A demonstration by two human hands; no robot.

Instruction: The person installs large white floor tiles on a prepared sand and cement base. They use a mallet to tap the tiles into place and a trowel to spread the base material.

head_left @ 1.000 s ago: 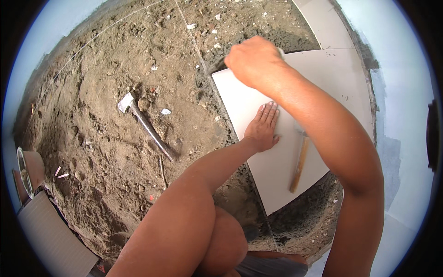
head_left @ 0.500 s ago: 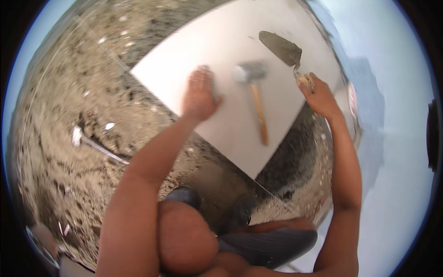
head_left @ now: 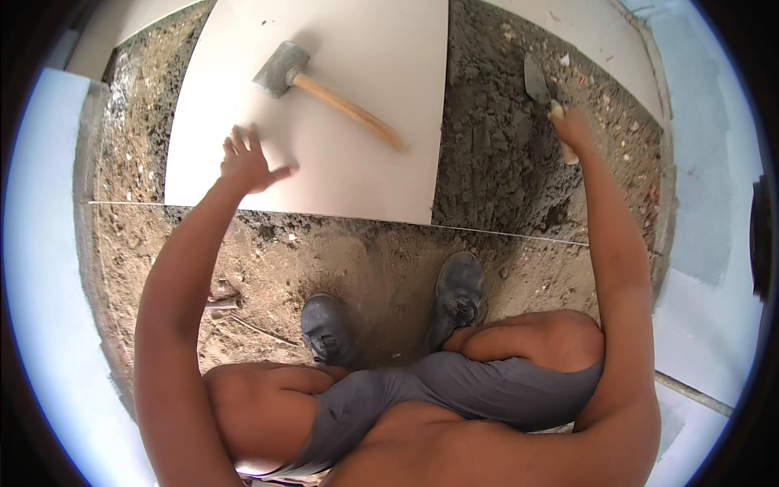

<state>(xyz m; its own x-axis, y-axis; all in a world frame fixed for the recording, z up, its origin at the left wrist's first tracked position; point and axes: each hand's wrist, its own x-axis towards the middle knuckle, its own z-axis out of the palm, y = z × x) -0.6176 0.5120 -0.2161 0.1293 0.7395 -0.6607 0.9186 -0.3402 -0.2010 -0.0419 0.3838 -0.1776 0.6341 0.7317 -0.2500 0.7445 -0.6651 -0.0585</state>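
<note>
A large white tile (head_left: 357,174) lies in front of me on a bed of grey mortar. My left hand (head_left: 246,162) rests on its near left part with the fingers spread, holding nothing. A mallet with a dark grey head and a wooden handle (head_left: 345,105) lies on the tile, beyond my left hand and slanting to the right; neither hand touches it. My right hand (head_left: 573,130) is closed around the handle of a trowel (head_left: 535,79). The trowel's blade points away from me, over the wet mortar (head_left: 487,138) to the right of the tile.
A taut string (head_left: 511,234) runs across along the tile's near edge. Sandy soil (head_left: 260,268) lies between it and my shoes. More tiles (head_left: 596,36) lie at the far right. Pale blue walls (head_left: 706,187) stand on both sides. A stick (head_left: 264,330) lies by my left foot.
The view has turned and now faces the tile squarely. My right hand, still gripping the trowel, has gone from over the tile to the mortar on its right. My left hand's fingers are spread wider.
</note>
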